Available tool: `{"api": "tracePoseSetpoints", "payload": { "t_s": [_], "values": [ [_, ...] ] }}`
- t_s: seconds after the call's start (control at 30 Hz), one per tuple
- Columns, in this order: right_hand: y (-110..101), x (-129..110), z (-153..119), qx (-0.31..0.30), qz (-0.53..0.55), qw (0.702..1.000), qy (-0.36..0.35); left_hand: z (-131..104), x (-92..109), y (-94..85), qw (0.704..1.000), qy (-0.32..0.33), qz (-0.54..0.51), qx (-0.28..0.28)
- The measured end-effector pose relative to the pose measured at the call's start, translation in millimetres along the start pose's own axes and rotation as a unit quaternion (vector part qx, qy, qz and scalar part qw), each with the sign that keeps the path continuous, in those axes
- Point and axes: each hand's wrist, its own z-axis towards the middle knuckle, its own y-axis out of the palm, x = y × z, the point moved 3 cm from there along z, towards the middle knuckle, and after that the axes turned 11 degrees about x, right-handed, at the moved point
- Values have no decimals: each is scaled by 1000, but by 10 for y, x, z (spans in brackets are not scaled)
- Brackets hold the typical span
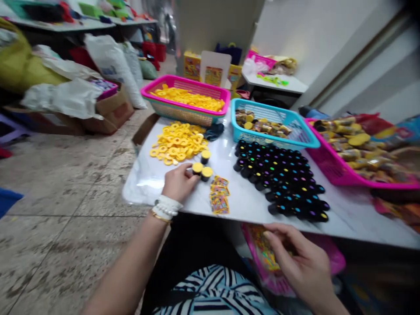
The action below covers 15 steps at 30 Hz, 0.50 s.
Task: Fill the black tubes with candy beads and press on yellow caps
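At the table's near left, my left hand (180,183) has thumb and fingers closed on a small black cylinder with a yellow top (197,168). Two similar yellow-topped cylinders (206,173) stand close by, one touching or nearly touching the held one. A short row of overlapping printed cards (219,195) lies to their right. Below the table edge, my right hand (300,262) is over a pink basket (254,245) of shiny printed packets. Its thumb and index finger are drawn together; anything between them is too small to make out.
Loose yellow rings (179,142) lie beyond my left hand, before a pink basket of yellow pieces (187,83). Rows of black cylinders with coloured dots (278,175) fill the right. Behind stand a blue basket (275,107) and a pink basket (331,168) of gold-wrapped pieces.
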Motion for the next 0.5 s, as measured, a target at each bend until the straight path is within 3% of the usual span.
{"api": "tracePoseSetpoints", "payload": {
  "t_s": [0.17,0.33,0.5],
  "values": [
    [-284,228,122,119,-125,985,18,-2,69,19,999,19,20,-25],
    [-200,388,203,141,-247,959,-15,80,211,139,997,49,57,-16],
    [-78,534,160,143,-298,943,-25,245,269,338,994,91,62,-22]
  ]
}}
